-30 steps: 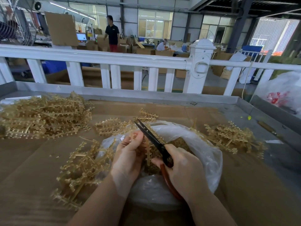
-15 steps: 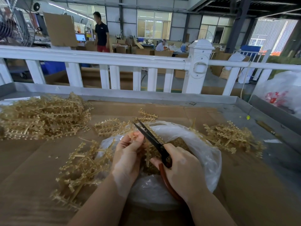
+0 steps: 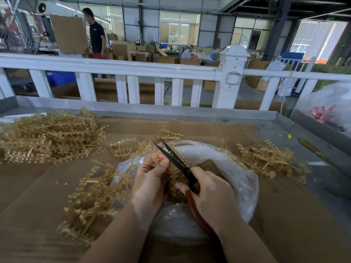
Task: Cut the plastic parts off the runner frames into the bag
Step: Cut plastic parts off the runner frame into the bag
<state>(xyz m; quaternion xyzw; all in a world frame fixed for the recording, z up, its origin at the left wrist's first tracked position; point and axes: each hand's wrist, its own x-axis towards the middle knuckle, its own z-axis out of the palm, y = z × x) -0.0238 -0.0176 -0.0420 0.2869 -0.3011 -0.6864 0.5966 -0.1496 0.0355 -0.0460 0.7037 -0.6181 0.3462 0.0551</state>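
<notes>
Mid-snip: left hand [image 3: 150, 179] pinches a runner frame [image 3: 173, 176] over the bag [image 3: 235, 179] at 6 o'clock; right hand [image 3: 212, 196] grips part-open scissors [image 3: 175, 160]; next, close the blades squarely

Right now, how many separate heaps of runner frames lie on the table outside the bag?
4: far left heap, small heap behind the bag, near-left heap, right heap. More may hide behind the hands.

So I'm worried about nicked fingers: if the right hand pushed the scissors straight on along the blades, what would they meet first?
Probably the left hand's fingertips and the runner frame they pinch, beside the scissors' open blades; depth is unclear. The right hand grips the handles.
</notes>
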